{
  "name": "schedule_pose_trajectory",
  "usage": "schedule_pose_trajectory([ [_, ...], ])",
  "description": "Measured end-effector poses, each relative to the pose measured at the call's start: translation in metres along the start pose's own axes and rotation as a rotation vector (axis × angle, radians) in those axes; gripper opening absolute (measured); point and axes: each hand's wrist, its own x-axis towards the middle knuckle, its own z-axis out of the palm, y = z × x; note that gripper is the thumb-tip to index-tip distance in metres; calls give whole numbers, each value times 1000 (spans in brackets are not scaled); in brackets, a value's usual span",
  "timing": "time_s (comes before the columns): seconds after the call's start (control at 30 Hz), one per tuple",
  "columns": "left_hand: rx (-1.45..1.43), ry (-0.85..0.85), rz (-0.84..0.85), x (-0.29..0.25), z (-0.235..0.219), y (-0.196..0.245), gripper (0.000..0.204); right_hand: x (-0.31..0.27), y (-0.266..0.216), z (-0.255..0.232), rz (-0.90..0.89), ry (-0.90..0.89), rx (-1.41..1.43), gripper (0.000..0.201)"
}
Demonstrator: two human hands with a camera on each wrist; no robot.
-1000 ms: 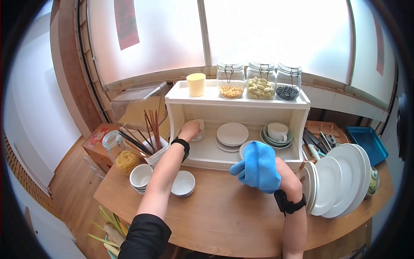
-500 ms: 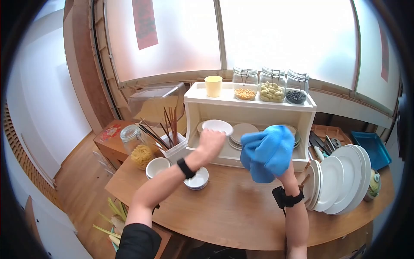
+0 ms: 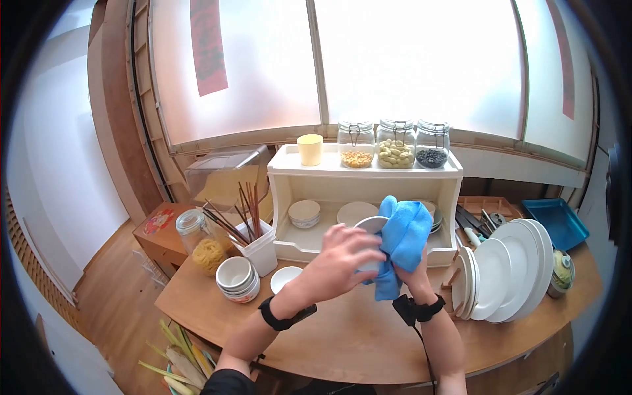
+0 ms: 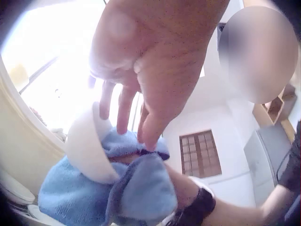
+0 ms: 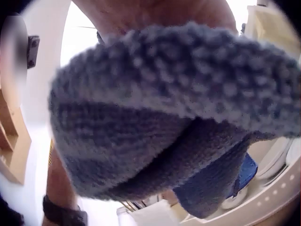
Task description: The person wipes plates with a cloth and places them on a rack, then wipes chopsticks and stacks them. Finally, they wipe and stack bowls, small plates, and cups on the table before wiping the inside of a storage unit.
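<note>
- The white bowl [image 3: 372,225] is tilted in front of the white shelf [image 3: 368,172], raised above the table [image 3: 329,345].
- The blue cloth [image 3: 403,237] lies against the bowl; wiping it seems the step in hand.
- The right hand [image 3: 416,280] grips the cloth at the bowl, its fingers mostly hidden.
- The left hand [image 3: 334,262] is spread, fingers extended beside the bowl; contact is unclear.
- The next move seems to call for steadying the rim with the left hand while the cloth works round inside, without letting the bowl slip.

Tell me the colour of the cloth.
The cloth is bright blue, best seen in the head view.
</note>
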Motion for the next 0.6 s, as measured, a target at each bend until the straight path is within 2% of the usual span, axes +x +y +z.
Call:
schedule_pose_trajectory([
  [0.03, -76, 49, -68, 5, -8, 2, 43, 2, -4, -1, 65, 15, -25, 19],
  [0.07, -214, 78, -250, 6, -7, 0, 49, 3, -6, -1, 133, 29, -48, 16],
  [0.13, -489, 137, -622, 6, -2, -6, 63, 4, -9, 0, 100, 94, 45, 18],
  [0.17, -614, 28, -666, 6, -1, -9, 71, 4, -10, 0, 82, 123, 90, 19],
  [0.27, -840, -125, -644, 5, 12, -17, 70, 3, -11, 3, 24, 101, 79, 22],
  [0.3, -729, -124, -597, 4, 19, -20, 66, 3, -8, 4, -6, 142, 69, 23],
  [0.37, -726, -66, -634, 1, 36, -30, 66, -1, 2, 9, -61, 212, 54, 27],
  [0.4, -721, -38, -657, -1, 40, -34, 66, -4, 5, 5, -18, 186, 3, 34],
  [0.47, -980, -66, -845, 3, 35, -37, 75, -5, 5, -9, 57, 149, 18, 34],
  [0.53, -1131, -59, -972, 3, 30, -40, 80, -3, -6, -26, 165, 63, 160, 34],
  [0.57, -1115, -58, -961, -2, 40, -47, 88, 0, -16, -33, 214, 14, 238, 34],
  [0.6, -1090, -79, -987, -1, 39, -44, 86, 3, -28, -36, 277, -74, 337, 34],
])
